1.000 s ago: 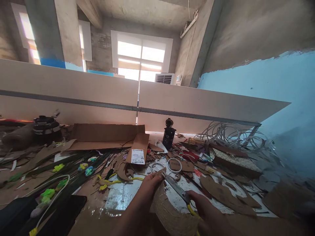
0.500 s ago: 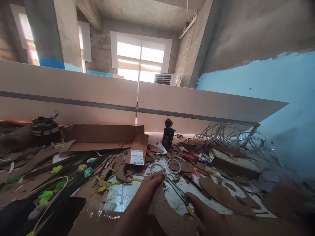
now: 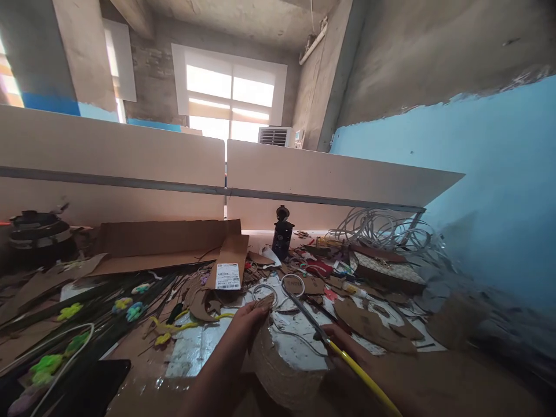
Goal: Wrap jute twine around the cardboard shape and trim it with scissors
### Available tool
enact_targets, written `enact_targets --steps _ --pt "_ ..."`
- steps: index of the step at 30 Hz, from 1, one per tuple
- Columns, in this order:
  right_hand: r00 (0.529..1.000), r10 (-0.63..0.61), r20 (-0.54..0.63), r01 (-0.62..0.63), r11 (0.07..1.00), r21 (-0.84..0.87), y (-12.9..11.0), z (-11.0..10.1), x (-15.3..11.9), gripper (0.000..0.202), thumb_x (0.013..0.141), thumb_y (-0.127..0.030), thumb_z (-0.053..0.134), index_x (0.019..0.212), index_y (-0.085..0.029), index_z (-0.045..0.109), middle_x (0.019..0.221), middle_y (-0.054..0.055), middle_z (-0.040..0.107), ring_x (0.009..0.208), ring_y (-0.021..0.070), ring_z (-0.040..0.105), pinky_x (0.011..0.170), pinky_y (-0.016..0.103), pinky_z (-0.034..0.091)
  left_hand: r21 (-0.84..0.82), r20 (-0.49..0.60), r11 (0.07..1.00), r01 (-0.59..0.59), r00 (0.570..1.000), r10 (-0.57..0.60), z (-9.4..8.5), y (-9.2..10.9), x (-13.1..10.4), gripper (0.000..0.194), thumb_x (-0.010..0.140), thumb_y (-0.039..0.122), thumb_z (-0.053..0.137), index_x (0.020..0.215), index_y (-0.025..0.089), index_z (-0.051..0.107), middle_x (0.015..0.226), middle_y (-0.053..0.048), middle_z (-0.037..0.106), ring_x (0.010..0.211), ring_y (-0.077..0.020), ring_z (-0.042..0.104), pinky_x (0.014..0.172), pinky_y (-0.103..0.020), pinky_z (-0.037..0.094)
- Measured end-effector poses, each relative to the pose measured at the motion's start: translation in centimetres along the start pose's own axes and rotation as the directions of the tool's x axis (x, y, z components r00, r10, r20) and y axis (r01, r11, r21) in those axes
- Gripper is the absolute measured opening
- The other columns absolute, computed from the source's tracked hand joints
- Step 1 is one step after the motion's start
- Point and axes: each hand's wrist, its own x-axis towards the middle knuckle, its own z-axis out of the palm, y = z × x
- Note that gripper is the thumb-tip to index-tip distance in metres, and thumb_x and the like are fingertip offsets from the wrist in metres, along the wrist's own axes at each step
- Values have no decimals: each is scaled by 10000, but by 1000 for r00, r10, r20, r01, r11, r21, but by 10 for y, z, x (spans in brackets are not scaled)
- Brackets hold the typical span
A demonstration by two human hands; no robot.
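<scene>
My left hand (image 3: 249, 318) pinches the upper end of a curved brown cardboard piece (image 3: 278, 370), which hangs in a bend between my hands. My right hand (image 3: 343, 341) is closed around scissors (image 3: 306, 313) with yellow handles, their blades pointing up and left toward the cardboard's end. Just beyond my fingertips lie two pale rings (image 3: 293, 285) on the cluttered white surface. A dark bottle (image 3: 283, 237) with its lid up stands farther back.
A cardboard box piece (image 3: 165, 246) with a labelled flap lies at the back left. Crocheted flowers (image 3: 136, 311) are on the left. Coiled pale tubing (image 3: 373, 229), a patterned box (image 3: 386, 269) and cardboard scraps (image 3: 369, 324) cover the right. A partition (image 3: 325, 174) stands behind.
The scissors have come away from the cardboard's end and turned, so more of the yellow handle shows. The view has shifted to the right.
</scene>
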Motion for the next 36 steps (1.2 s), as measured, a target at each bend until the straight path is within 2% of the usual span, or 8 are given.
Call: enact_targets --steps 6,11,15,20,23,28,32,36 --pt "965 45 -259 -106 968 -226 -26 -47 -4 594 784 -583 677 1288 -275 621 1068 82 691 919 292 637 795 365 494 58 -63 998 -39 997 43 -5 -3 11 319 527 342 869 727 161 701 587 -13 661 556 -162 598 539 -241 416" --pt "889 144 -435 -394 724 -566 -4 -115 -10 533 819 -464 600 1315 -272 636 1254 99 696 1068 323 647 876 378 483 153 -19 988 -6 1000 10 -7 1 9 362 571 429 884 732 167 693 612 -9 656 555 -150 585 530 -230 417" --pt "876 186 -445 -457 612 -645 33 -146 -12 546 760 -366 614 1283 -216 670 1214 120 721 1005 312 673 797 345 485 201 -14 978 -58 998 62 -5 3 6 361 604 449 873 752 174 692 566 0 624 523 -138 537 498 -220 387" --pt "904 198 -380 -420 581 -697 54 -154 -10 529 684 -267 639 1206 -255 725 1083 85 757 963 300 688 815 338 482 165 39 985 -43 999 37 0 2 -2 302 655 388 851 763 180 660 580 14 610 501 -114 518 480 -203 366" --pt "909 164 -383 -401 593 -698 44 -142 2 475 745 -280 597 1197 -243 737 1173 124 731 1101 365 652 900 409 470 105 63 995 2 998 -9 1 -1 -4 318 628 353 860 792 178 653 613 11 619 521 -116 541 496 -208 391" --pt "983 -15 -183 -40 955 -295 -12 -66 37 462 886 -483 564 1247 -220 681 1255 94 704 1140 315 639 947 388 489 103 85 995 5 996 -14 4 -7 -5 360 613 325 857 869 172 655 695 -6 647 589 -131 581 545 -217 414" --pt "997 -54 -63 48 995 -86 -56 4 64 437 847 -473 690 1206 -223 682 1164 79 721 1056 279 648 889 358 484 116 111 993 -10 994 -3 9 -4 -11 376 652 307 806 959 186 625 801 -36 697 676 -166 630 630 -247 437" --pt "997 -66 26 66 998 -10 -66 36 81 323 827 -508 728 927 -201 710 880 28 694 810 209 611 691 284 429 179 104 983 -35 994 16 12 4 -16 517 631 287 789 1101 201 593 868 -51 720 718 -184 637 663 -256 420"
